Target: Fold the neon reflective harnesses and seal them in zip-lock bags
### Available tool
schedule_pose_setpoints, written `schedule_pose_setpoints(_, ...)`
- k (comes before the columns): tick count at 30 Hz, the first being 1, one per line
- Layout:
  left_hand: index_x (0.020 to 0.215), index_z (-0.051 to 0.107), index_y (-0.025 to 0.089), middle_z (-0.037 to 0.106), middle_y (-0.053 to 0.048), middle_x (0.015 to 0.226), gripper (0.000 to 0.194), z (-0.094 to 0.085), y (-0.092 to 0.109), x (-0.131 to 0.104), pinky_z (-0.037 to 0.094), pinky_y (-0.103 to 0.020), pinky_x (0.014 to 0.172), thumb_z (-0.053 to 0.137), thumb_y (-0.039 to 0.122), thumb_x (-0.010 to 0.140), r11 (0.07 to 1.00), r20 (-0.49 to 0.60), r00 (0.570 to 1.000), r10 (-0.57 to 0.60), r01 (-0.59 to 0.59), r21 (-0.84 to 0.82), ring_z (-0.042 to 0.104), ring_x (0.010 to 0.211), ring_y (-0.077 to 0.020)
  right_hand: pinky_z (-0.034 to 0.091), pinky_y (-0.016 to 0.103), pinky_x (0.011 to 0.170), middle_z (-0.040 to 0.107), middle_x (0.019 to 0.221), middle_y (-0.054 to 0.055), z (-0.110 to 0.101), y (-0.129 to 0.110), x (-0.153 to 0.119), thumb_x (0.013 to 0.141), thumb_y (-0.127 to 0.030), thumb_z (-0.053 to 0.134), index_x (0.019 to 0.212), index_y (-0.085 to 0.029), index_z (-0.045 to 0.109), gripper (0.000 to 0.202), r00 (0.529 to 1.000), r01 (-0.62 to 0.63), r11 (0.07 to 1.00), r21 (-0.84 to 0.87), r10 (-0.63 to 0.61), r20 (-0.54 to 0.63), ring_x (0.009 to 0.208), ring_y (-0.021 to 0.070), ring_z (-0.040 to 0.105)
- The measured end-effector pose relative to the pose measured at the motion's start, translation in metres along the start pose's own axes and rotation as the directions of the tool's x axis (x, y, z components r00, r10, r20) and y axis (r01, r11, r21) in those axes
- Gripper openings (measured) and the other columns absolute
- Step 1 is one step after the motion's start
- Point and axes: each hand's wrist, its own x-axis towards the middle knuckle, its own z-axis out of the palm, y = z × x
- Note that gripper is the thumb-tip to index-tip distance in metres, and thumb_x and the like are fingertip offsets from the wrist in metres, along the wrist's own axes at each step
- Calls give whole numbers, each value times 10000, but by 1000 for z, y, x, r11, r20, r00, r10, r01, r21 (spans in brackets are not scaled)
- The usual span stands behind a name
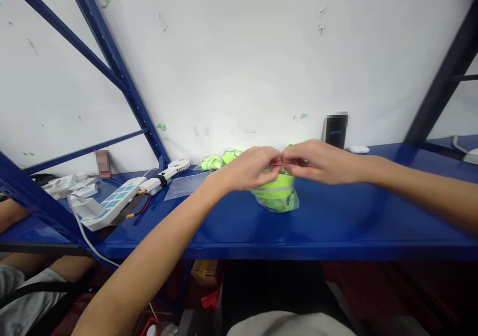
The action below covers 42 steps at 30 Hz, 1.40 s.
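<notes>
A clear plastic bag [279,196] with a folded neon-yellow reflective vest inside stands on the blue table in front of me. My left hand [257,167] pinches the bag's top edge from the left, along a thin red line that looks like a zip seal. From the right, my right hand [311,162] pinches the same edge, its fingertips meeting the left ones. Behind my left wrist lie more neon-yellow reflective pieces [220,161]. My fingers hide part of the bag's opening.
Left of the bag are a flat clear plastic bag [184,185], a white handheld fan [178,166] and a white power strip [115,204] with cables. A phone [335,132] leans on the wall near a white oval object [358,149]. Blue rack posts [123,72] rise at left. Another person's arm [13,214] shows.
</notes>
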Motion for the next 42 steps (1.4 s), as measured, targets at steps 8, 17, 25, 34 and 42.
schedule_pose_setpoints(8, 869, 569, 167, 612, -36, 795, 203, -6, 3, -19, 384, -265, 673, 430, 281, 964, 999, 14, 999, 39, -39, -14, 517, 714, -133, 316, 256, 552, 522, 627, -8, -8, -7, -18, 923, -259, 476, 719, -205, 515, 215, 998, 42, 999, -27, -41, 48, 547, 117, 416)
schedule_pose_setpoints(17, 894, 532, 153, 616, -77, 820, 362, 10, -6, -18, 378, -295, 660, 269, 357, 1035, 945, 50, 997, 67, -79, 316, 536, 713, -168, 278, 265, 523, 481, 578, -18, -7, -8, -12, 910, -281, 492, 667, -203, 477, 256, 997, -52, 999, -12, 52, 63, 512, 116, 390)
schedule_pose_setpoints(25, 898, 593, 164, 631, -58, 820, 305, 5, -11, -19, 408, -286, 686, 390, 368, 1001, 989, 6, 998, 62, -62, 132, 557, 740, -155, 289, 278, 542, 533, 641, -5, -14, -1, 2, 946, -353, 475, 725, -213, 532, 267, 983, -5, 999, 34, -1, 181, 550, 130, 436)
schedule_pose_setpoints(34, 769, 602, 169, 605, -14, 751, 168, 2, -9, -26, 405, -248, 623, 519, 259, 884, 972, -135, 980, -143, 114, -204, 525, 684, -117, 317, 277, 567, 588, 668, 11, -8, 0, 3, 930, -339, 473, 777, -209, 592, 234, 999, -24, 999, -43, 26, 38, 569, 142, 463)
schedule_pose_setpoints(42, 794, 573, 185, 563, 5, 732, 168, 1, -13, -32, 371, -264, 639, 445, 222, 895, 986, -108, 987, -118, 104, -128, 475, 665, -117, 333, 265, 582, 570, 711, 6, -5, -1, 12, 925, -323, 483, 806, -208, 542, 176, 996, -10, 999, 53, 6, 84, 607, 136, 457)
